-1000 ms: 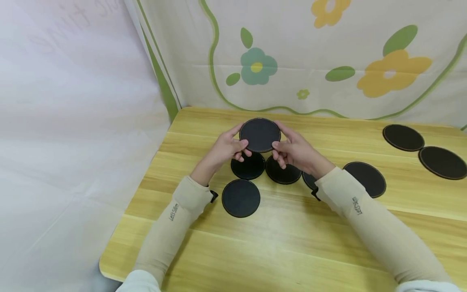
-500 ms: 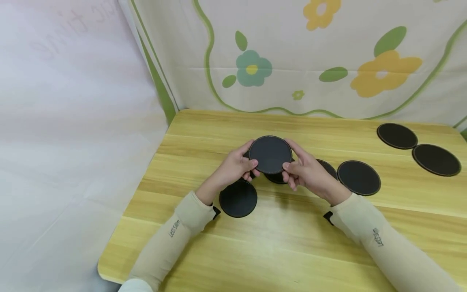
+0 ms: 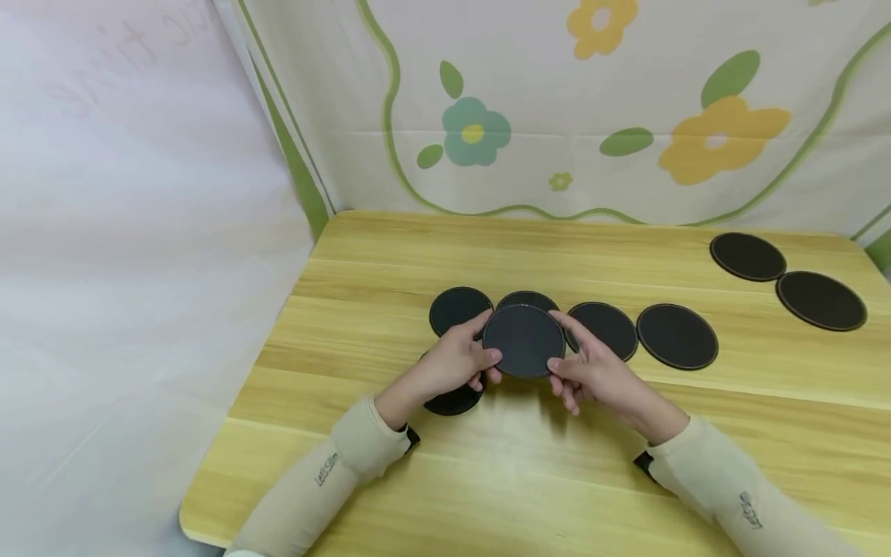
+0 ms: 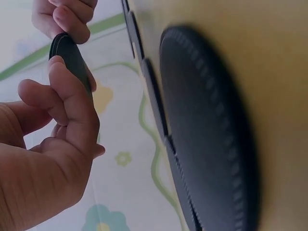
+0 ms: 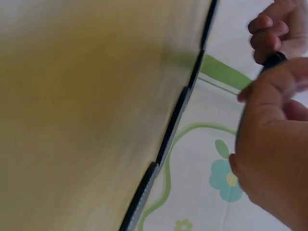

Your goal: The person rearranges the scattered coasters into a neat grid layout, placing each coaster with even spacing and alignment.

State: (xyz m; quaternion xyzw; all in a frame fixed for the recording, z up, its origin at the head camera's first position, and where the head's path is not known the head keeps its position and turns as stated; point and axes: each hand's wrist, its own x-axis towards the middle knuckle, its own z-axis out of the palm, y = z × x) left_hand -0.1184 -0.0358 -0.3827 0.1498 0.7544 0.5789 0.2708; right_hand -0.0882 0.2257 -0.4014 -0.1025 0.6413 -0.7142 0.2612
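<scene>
A round black coaster point(image 3: 524, 342) with a stitched rim is held above the table between both hands. My left hand point(image 3: 452, 360) pinches its left edge, thumb on top and fingers beneath. On the opposite edge my right hand point(image 3: 600, 374) pinches it the same way. In the left wrist view the held coaster point(image 4: 72, 61) stands clear of the tabletop. Behind it a row of like coasters lies on the table, among them one at the row's left end point(image 3: 459, 309) and one at its right end point(image 3: 677, 336). Another coaster point(image 3: 452, 400) lies partly hidden under my left hand.
Two more coasters, one farther back point(image 3: 748, 256) and one beside it point(image 3: 821, 300), lie edge to edge at the far right of the wooden table point(image 3: 557, 480). A white curtain point(image 3: 536, 100) printed with flowers hangs behind the table's back edge.
Both hands have brought the held coaster toward the person and slightly right, uncovering the coasters at the back of the row. The head view has shifted a little.
</scene>
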